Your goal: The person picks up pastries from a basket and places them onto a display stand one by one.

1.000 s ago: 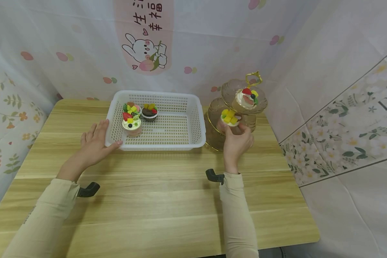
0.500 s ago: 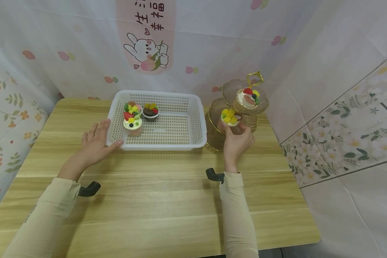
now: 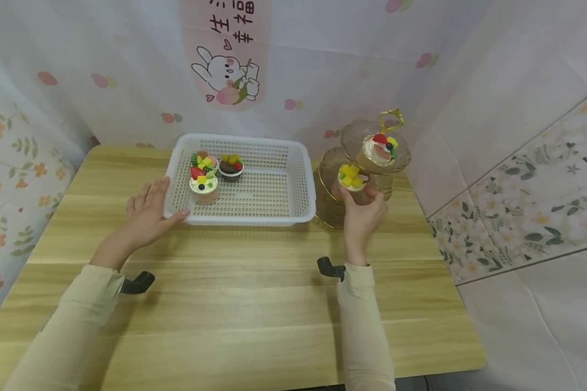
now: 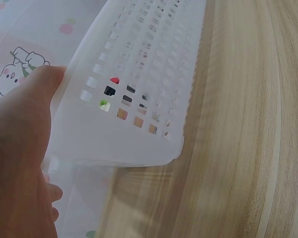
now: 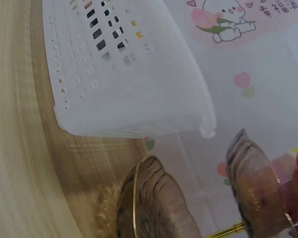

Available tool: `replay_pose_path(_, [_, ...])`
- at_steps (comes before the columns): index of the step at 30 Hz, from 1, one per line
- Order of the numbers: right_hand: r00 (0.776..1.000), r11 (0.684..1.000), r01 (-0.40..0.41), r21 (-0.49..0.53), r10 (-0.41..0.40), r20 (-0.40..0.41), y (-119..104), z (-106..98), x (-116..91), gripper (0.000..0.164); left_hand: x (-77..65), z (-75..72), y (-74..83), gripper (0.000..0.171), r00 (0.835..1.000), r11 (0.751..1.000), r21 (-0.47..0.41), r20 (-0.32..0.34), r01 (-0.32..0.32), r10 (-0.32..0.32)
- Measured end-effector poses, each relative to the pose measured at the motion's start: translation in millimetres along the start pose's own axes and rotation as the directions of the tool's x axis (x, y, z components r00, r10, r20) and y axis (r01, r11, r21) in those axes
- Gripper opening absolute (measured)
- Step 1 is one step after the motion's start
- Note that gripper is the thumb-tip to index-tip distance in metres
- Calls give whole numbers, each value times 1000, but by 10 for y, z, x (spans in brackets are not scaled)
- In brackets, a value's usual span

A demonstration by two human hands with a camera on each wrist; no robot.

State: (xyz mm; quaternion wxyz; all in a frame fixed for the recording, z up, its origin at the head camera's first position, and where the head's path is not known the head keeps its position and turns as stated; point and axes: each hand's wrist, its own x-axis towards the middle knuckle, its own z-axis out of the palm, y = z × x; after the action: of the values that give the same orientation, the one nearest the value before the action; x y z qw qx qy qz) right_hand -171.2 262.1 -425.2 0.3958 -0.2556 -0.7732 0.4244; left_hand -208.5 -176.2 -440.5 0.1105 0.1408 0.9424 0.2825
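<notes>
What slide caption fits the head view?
Right-hand grip holds fruit-topped cup at tiered stand; left-hand grip touches white basket.

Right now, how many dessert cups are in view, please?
5: three cups in the basket, one cup on the stand's top tier, one cup in the right hand; others may be hidden.

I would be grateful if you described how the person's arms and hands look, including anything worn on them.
The left sleeve and right sleeve are long, pale beige and slightly creased. Each wrist carries a black bent attachment: the left attachment and right attachment. The left hand and right hand wear no gloves.
</notes>
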Motion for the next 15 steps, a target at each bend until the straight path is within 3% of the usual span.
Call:
replay_pose_path(3, [1000,1000,7,18,-7,-4,-55,-88,-85,58,10,13,-12,101,1000,1000,14,-2,2,-2])
replay_pose_path(6, [997,994,76,84,-78,17,-173,-152,-174,51,30,32,-12,100,1000,1000,21,-8,-5,5])
replay_pose_path(9, [968,970,136,200,-173,183,-395,-133,-235,42,46,40,-8,100,1000,1000,18,-13,-8,9])
replay_pose_path(11, [906,950,134,283,-233,352,-587,-36,-253,39,46,39,-10,100,1000,1000,16,-11,-5,5])
replay_pose_path(15, [699,941,143,308,-316,642,-951,338,-225,42,35,30,-32,101,1000,1000,13,-8,14,-14])
